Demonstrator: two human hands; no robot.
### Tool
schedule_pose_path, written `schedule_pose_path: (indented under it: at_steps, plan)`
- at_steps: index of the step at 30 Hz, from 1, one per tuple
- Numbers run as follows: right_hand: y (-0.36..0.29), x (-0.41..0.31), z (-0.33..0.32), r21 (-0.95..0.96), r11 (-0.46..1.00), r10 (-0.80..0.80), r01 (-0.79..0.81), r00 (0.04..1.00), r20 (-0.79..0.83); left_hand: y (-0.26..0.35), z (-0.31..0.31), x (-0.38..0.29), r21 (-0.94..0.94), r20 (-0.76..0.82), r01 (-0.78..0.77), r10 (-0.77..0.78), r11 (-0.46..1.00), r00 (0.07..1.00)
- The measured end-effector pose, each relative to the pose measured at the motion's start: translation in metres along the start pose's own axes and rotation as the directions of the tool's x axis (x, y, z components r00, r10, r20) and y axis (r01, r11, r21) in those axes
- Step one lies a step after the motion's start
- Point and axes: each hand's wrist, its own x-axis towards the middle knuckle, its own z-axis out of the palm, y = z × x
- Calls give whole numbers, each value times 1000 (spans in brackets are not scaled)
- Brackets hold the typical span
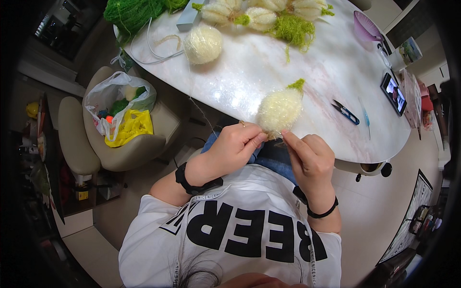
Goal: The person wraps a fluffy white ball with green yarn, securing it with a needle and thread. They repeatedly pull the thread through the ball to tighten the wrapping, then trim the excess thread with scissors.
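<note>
A fuzzy cream yarn piece (280, 109) with a green tip lies at the table's near edge. My left hand (240, 140) pinches its brownish lower end between thumb and fingers. At the other side of that end, my right hand (306, 149) grips a thin metal tool, perhaps a needle or hook, mostly hidden by the fingers. A cream yarn ball (202, 44) rests farther back on the left, and a thin strand hangs from it over the edge. Blue thread snips (345, 112) and a slim light-blue-handled tool (366, 117) lie to the right.
Similar cream pieces (262, 19) and tangled green yarn (295, 30) occupy the marble-patterned table's (324, 72) back. A phone (393, 94) lies at right, near a mug (406, 54) and purple dish (365, 27). Left of the table, a chair (135, 153) holds a plastic bag (119, 90); a white cable (144, 59) crosses the edge.
</note>
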Motion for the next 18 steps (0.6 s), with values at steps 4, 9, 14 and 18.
schedule_pose_path:
  at_steps: [4, 9, 14, 18]
  plan:
    - [1, -1, 2, 15, 1000, 1, -1, 1000, 11, 0, 2, -1, 94, -13, -78, 80, 992, 997]
    - [6, -6, 11, 187, 977, 106, -103, 994, -6, 0, 6, -2, 199, -58, -163, 178, 966, 982]
    - [11, -22, 22, 646, 585, 437, -491, 861, 260, 4, 9, -3, 181, -63, -185, 199, 966, 978]
    - [15, -31, 33, 827, 337, 427, -450, 856, 291, 9, 10, -3, 171, -41, -187, 197, 967, 980]
